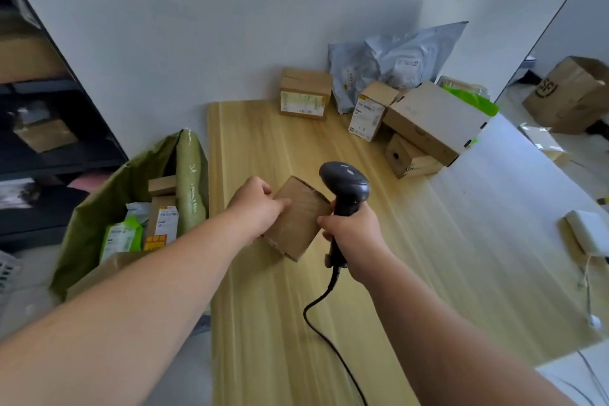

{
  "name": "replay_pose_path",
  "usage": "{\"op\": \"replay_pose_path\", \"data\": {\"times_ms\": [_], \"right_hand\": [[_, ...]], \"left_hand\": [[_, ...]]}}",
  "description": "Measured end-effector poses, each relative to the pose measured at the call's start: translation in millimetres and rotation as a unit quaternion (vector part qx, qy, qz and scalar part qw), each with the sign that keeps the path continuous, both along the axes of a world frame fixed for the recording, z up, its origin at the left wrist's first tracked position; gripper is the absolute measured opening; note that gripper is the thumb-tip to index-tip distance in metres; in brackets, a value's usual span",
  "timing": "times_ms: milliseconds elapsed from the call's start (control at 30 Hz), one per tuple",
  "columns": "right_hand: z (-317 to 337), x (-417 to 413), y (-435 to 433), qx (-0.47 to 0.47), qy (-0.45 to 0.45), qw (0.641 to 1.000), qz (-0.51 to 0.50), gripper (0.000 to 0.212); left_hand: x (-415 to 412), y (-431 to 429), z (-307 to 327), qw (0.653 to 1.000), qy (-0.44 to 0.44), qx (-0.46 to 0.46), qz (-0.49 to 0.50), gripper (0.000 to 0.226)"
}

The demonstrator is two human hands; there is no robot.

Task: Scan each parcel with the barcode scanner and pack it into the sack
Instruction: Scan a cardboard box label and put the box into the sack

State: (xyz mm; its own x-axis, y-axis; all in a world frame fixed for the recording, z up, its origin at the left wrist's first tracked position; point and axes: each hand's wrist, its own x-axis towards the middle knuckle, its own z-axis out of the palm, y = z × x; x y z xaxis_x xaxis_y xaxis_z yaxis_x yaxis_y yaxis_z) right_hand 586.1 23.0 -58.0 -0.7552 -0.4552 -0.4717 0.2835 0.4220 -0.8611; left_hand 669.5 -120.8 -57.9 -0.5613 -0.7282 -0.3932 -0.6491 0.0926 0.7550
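My left hand grips a small brown cardboard parcel by its left side, just above the wooden table. My right hand holds the black barcode scanner by its handle, right beside the parcel, with the scanner's head up and its cable trailing toward me. The green sack stands open at the table's left edge and holds several parcels. More parcels wait at the table's far end: a labelled box, a small box, a large flat box and grey mailer bags.
A dark shelving unit with boxes stands at the left. A white adapter with a cord lies at the table's right edge. A big brown box sits on the floor at the far right. The wall runs behind the table.
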Motion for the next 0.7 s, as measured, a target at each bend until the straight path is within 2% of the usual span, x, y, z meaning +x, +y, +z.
{"op": "replay_pose_path", "data": {"times_ms": [33, 100, 167, 233, 300, 367, 433, 567, 633, 700], "right_hand": [[-1, -3, -4, -0.002, -0.004, 1.000, 0.003, 0.032], [-2, -7, -11, -0.011, -0.021, 1.000, 0.009, 0.032], [-3, -10, -17, -0.017, -0.039, 0.999, 0.012, 0.030], [-4, -14, -19, -0.021, -0.048, 0.999, 0.008, 0.028], [-3, -19, -20, -0.034, -0.050, 0.998, 0.004, 0.027], [3, -20, -20, -0.053, -0.053, 0.997, 0.005, 0.026], [10, -21, -20, -0.062, -0.055, 0.997, 0.007, 0.027], [26, -21, -16, -0.082, -0.058, 0.995, 0.012, 0.028], [35, -20, -12, -0.089, -0.057, 0.994, 0.033, 0.029], [44, -16, -8, -0.084, -0.052, 0.993, 0.058, 0.029]], "left_hand": [[2, -3, -5, 1.000, -0.025, -0.008, 0.009, 0.045], [5, -7, -17, 0.998, -0.034, 0.041, 0.035, 0.055], [9, -9, -27, 0.988, 0.032, 0.137, 0.070, 0.057], [15, -11, -32, 0.982, 0.102, 0.148, 0.061, 0.069], [20, -11, -31, 0.989, 0.119, 0.089, -0.011, 0.090], [22, -9, -26, 0.992, 0.093, -0.001, -0.089, 0.114], [21, -10, -17, 0.985, 0.060, -0.104, -0.126, 0.126], [24, -18, 4, 0.960, -0.025, -0.235, -0.153, 0.127], [26, -19, 16, 0.962, -0.034, -0.236, -0.133, 0.120], [28, -20, 27, 0.981, -0.008, -0.178, -0.080, 0.110]]}}
